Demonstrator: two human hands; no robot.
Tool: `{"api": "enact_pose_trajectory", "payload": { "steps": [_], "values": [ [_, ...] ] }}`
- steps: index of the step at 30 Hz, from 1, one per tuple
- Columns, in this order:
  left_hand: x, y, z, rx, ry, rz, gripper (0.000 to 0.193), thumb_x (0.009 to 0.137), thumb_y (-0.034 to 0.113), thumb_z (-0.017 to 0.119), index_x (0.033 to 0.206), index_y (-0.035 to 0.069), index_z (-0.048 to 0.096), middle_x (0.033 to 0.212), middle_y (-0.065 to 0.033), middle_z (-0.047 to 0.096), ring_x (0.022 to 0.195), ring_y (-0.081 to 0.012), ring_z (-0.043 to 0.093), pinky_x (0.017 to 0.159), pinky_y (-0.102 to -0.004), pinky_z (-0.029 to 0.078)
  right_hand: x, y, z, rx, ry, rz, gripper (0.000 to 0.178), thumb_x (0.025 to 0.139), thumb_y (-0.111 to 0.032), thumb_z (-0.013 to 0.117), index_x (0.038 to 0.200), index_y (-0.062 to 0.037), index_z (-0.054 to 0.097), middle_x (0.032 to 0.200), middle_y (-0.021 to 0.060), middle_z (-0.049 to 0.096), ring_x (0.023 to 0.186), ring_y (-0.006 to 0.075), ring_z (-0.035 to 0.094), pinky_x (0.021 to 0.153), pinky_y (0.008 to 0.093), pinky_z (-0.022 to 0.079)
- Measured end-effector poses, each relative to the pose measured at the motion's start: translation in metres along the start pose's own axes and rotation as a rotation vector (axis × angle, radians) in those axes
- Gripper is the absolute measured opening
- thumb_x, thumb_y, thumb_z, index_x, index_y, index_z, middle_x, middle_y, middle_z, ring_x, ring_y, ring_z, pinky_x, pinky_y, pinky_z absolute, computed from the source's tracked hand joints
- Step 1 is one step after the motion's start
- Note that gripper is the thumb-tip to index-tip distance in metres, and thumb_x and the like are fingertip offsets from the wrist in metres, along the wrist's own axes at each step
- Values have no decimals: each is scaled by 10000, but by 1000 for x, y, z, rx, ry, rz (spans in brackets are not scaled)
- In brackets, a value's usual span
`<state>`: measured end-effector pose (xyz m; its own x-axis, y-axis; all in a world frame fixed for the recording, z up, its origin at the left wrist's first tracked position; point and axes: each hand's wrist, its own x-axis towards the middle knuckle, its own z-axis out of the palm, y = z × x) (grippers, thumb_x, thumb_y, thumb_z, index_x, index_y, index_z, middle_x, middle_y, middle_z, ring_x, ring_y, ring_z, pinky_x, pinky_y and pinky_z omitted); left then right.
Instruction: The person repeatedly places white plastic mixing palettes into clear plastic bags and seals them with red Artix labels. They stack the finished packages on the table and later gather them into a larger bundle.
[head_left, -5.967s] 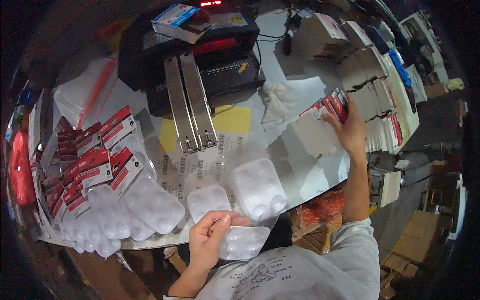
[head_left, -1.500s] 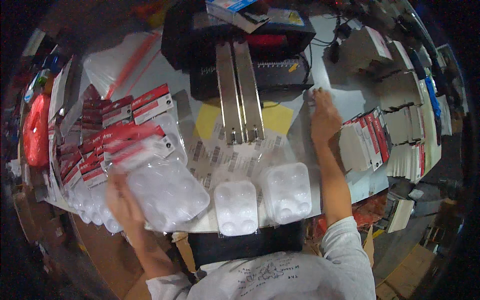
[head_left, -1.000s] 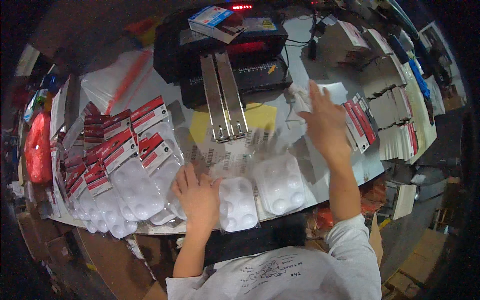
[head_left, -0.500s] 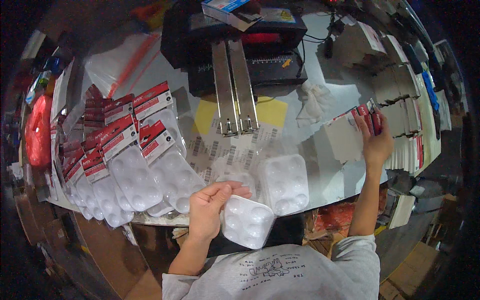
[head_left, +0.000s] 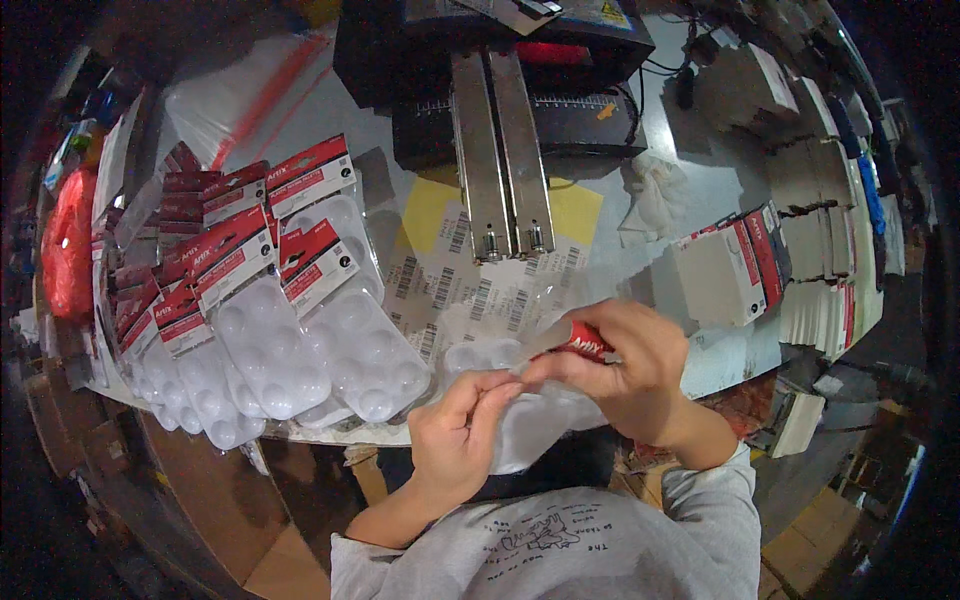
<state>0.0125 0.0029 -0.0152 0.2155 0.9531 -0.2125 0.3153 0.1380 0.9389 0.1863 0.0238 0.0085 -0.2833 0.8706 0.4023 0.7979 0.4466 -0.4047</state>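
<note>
Close to the table's front edge, my left hand (head_left: 450, 435) pinches the top edge of a clear bag with a white plastic paint palette (head_left: 530, 435) inside. My right hand (head_left: 640, 375) grips a red and white header card (head_left: 588, 338), curled between thumb and fingers, and meets the left fingertips at the bag's edge. The fingers partly hide the card and palette. Just beyond them lies another white palette (head_left: 480, 356). To the right sits a fanned stack of header cards (head_left: 725, 275).
Bagged palettes with red cards (head_left: 270, 345) overlap on the left. A black machine with two metal arms (head_left: 490, 160) stands at the back, above barcode label sheets (head_left: 475, 290). On the right are a crumpled white cloth (head_left: 650, 195) and piles of cards (head_left: 815, 240).
My right hand has come from the card stack to the middle with a header card. Both hands now meet at the bagged palette, which has tilted and is partly covered.
</note>
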Motion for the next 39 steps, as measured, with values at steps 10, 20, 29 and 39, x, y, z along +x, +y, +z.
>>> {"api": "enact_pose_trajectory", "payload": {
  "steps": [10, 20, 29, 39],
  "values": [
    [6, -2, 0, 27, 18, 64, 83, 819, 59, 600, 870, 0, 631, 702, -84, 650, 602, -100, 607, 538, -218, 455, -7, 5, 5, -65, 54, -18, 191, 619, -269, 657, 804, -221, 646, 675, -40, 575, 519, 112, 548, 401, 242, 400],
    [10, -8, 4, -110, -77, -4, 110, 831, 81, 600, 880, -17, 612, 674, -54, 638, 567, -61, 539, 513, -199, 419, -4, 9, 5, 140, 102, 7, 230, 613, -275, 739, 626, -85, 610, 521, 13, 539, 432, 169, 526, 404, 261, 394],
    [7, -16, 8, -2, 27, 54, 124, 824, 101, 614, 827, -23, 623, 622, -18, 589, 561, -34, 475, 500, -199, 380, -7, 27, 5, 287, 3, 198, 208, 633, -172, 740, 725, -30, 619, 655, 71, 596, 543, 202, 589, 488, 284, 445],
    [15, -37, 7, -275, 297, -73, 161, 862, 106, 565, 798, -36, 604, 674, -4, 567, 608, -45, 443, 544, -185, 350, -44, 41, -6, 1088, -396, 950, 227, 802, -189, 626, 877, 23, 657, 705, 78, 634, 569, 113, 593, 493, 238, 446]
  ]
}}
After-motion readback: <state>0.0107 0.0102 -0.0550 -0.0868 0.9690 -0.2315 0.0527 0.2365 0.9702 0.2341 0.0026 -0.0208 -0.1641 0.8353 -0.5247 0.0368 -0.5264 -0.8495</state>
